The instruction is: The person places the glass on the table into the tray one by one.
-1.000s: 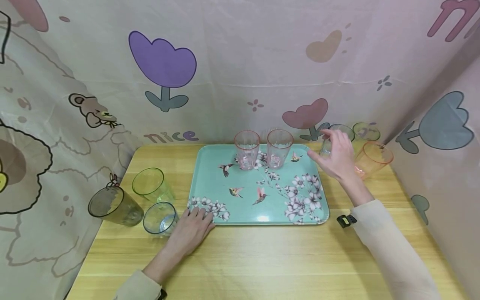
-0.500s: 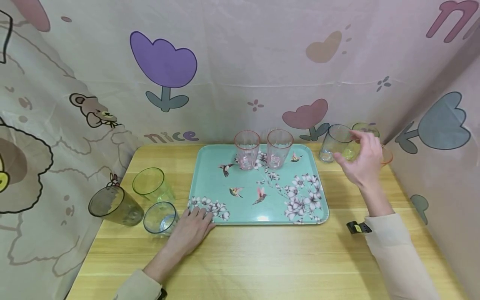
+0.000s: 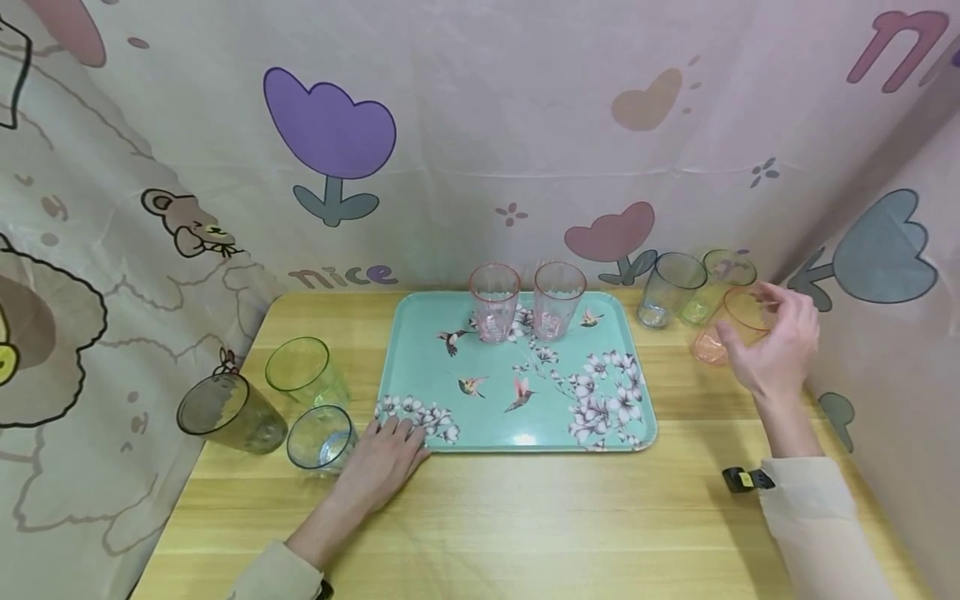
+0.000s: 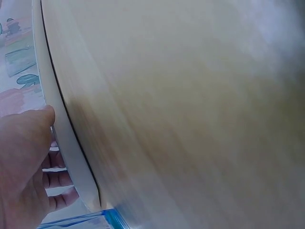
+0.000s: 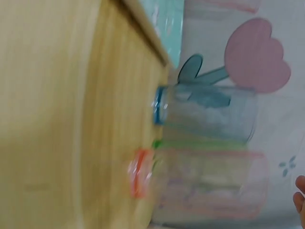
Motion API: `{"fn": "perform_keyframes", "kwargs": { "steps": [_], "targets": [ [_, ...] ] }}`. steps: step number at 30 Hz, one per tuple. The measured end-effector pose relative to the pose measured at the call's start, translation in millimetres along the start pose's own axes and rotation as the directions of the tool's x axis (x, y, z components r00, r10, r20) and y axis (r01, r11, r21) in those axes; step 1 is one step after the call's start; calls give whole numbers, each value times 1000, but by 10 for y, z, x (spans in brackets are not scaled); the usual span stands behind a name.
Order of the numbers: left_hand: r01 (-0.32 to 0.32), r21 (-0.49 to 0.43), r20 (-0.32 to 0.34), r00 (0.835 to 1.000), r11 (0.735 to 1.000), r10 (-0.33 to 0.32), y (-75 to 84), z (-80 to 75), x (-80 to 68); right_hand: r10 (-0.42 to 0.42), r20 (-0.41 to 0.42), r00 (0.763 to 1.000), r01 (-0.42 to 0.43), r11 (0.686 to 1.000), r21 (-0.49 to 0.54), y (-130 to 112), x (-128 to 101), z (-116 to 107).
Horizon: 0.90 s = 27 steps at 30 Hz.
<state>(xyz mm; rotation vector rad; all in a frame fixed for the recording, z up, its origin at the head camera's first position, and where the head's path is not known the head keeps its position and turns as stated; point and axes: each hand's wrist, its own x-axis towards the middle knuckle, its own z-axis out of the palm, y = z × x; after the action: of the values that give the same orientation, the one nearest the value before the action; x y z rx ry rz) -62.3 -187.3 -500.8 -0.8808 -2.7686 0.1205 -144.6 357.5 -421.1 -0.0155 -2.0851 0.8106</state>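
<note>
Your right hand (image 3: 772,346) has travelled from the blue-grey cup (image 3: 666,289) out to the orange cup (image 3: 731,327) at the table's far right corner, while your left hand (image 3: 382,458) has stayed flat where it was. Nearest you, that left hand lies with fingers straight and relaxed, holding nothing, its fingertips touching the near left corner of the teal tray (image 3: 420,367); the left wrist view shows what the head view cannot, the fingers (image 4: 57,179) tucked against the tray's pale rim (image 4: 62,133) (most of that picture is blurred tabletop). Just left of the hand stands a clear blue cup (image 3: 321,437), with a dark grey cup (image 3: 228,411) and a green cup (image 3: 303,372) beyond it on the wooden table (image 3: 525,517). Farther off on the right, your right hand curves around the orange cup with fingers loosely bent; whether they actually press the cup or only cradle it you cannot tell from the head view, and the right wrist view shows just a fingertip at its edge beside the orange cup (image 5: 200,188). That view also shows the blue-grey cup (image 5: 205,112) standing right next to it. At the tray's far edge stand two pink cups (image 3: 525,300), and a yellow-green cup (image 3: 716,279) stands against the flowered curtain (image 3: 480,125).
</note>
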Motion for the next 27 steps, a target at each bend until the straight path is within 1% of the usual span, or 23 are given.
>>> {"fn": "perform_keyframes", "kwargs": {
  "steps": [2, 9, 13, 15, 21, 27],
  "targets": [
    [0, 2, 2, 1000, 1000, 0, -1, -1, -4, 23, 5, 1000, -22, 999, -23, 72, -13, -54],
    [1, 2, 5, 1000, 1000, -1, -5, 5, -6, 100, -17, 995, -101, 991, -87, 289, -38, -193],
    [0, -4, -1, 1000, 1000, 0, -6, 10, -5, 145, 20, 989, -141, 981, -132, 380, -53, -248],
    [1, -7, -3, 1000, 1000, -1, -6, 11, -3, 170, 52, 984, -160, 974, -162, 418, -61, -268],
    [2, -13, -4, 1000, 1000, -2, -6, 12, -3, 254, 157, 954, -202, 935, -290, 546, -78, -289],
    [0, -7, -7, 1000, 1000, 0, -2, 11, -3, 317, 253, 914, -201, 896, -396, 708, -86, -267]
  ]
}}
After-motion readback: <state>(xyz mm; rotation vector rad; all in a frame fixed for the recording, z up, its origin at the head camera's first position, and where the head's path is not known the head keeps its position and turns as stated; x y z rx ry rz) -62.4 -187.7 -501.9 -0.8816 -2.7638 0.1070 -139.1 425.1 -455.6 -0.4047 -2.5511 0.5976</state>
